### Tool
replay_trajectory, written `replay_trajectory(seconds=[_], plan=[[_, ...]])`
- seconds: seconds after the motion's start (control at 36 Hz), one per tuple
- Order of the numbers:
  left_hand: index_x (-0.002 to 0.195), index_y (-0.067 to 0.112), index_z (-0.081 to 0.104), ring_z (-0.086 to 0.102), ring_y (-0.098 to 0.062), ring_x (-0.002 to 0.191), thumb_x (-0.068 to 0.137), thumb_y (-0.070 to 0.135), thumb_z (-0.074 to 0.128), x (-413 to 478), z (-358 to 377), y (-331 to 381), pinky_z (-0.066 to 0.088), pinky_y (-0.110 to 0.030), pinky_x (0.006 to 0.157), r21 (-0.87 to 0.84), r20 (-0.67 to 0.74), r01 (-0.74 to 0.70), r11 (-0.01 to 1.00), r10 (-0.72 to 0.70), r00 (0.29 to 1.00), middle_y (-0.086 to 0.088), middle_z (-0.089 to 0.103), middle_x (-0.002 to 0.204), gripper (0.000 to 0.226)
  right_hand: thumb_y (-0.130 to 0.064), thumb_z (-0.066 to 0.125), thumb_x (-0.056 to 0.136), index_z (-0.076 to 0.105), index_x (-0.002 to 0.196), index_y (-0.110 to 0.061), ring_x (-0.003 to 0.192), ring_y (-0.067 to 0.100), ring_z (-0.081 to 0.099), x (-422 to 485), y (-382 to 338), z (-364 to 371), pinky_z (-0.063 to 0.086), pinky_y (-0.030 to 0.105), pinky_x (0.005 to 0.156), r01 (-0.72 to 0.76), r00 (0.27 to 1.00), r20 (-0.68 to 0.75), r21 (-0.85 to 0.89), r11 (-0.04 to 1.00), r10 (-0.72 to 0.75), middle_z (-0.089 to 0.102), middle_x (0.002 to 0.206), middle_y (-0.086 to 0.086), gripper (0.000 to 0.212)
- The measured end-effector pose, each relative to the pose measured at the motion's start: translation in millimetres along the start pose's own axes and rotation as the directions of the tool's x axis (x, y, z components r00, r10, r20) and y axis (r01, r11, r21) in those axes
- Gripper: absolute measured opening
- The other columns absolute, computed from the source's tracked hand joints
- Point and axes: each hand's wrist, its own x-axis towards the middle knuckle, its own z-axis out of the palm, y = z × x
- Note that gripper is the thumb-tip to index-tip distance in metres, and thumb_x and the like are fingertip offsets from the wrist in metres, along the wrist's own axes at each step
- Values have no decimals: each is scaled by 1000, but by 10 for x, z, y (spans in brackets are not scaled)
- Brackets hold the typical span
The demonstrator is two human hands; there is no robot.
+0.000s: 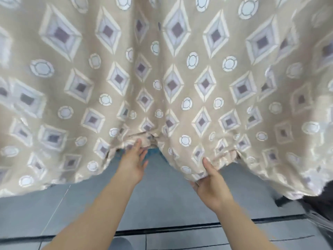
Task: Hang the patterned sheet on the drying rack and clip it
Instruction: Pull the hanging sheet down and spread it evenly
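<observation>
The patterned sheet (173, 83), beige with purple diamonds and pale circles, hangs down in front of me and fills most of the view. Its lower hem bunches near the middle. My left hand (133, 163) reaches up to the gathered hem, fingers spread and touching the cloth without a clear grip. My right hand (210, 181) pinches a fold of the hem between thumb and fingers. The drying rack and any clips are hidden behind the sheet.
Grey floor tiles (162, 204) lie below, crossed by a dark groove (198, 227). A bit of blue (155, 153) shows behind the hem between my hands. A dark object (322, 199) sits at the right edge.
</observation>
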Motion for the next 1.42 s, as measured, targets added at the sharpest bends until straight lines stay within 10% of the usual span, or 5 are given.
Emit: replay_trajectory(seconds=[0.14, 0.33, 0.67, 0.94, 1.42], plan=[[94, 22, 55, 60, 1, 43, 97, 18, 43, 71, -258, 294, 47, -15, 41, -305, -259, -272, 913, 196, 946, 10, 67, 67, 14, -31, 53, 93, 58, 100, -27, 66, 5, 59, 81, -238, -39, 43, 17, 56, 139, 958, -270, 125, 982, -101, 66, 80, -12, 10], [81, 26, 55, 55, -2, 83, 92, 35, 53, -150, -14, 39, 39, -29, 94, -122, 29, -28, 992, 31, 999, 10, 56, 85, 14, -29, 52, 92, 61, 93, -25, 75, 9, 57, 39, -92, 65, 42, 23, 69, -34, 995, -97, -8, 999, 33, 69, 75, -9, 10], [71, 23, 44, 45, -5, 64, 94, 15, 44, 165, -243, -134, 38, -23, 67, 110, -265, 4, 994, 26, 964, 6, 45, 71, 24, -32, 50, 95, 55, 102, -25, 74, 10, 54, 298, -208, -34, 43, 23, 66, 90, 941, -316, -118, 989, -123, 59, 87, -7, 11], [75, 18, 47, 47, -5, 63, 97, 20, 44, 270, -74, -185, 38, -19, 61, -28, -198, 90, 996, -94, 976, 7, 48, 72, 22, -46, 49, 91, 58, 89, -26, 83, 11, 54, 377, 28, 11, 41, 27, 76, -72, 972, -231, -145, 987, 37, 59, 93, -5, 22], [69, 20, 46, 50, -9, 63, 92, 12, 48, -873, 262, 848, 39, -23, 66, 267, -189, 87, 960, -37, 981, 4, 49, 65, 24, -37, 49, 92, 59, 86, -19, 74, 14, 53, -443, -285, 1353, 40, 25, 66, -425, 882, -264, -83, 902, 391, 61, 80, -2, 21]])
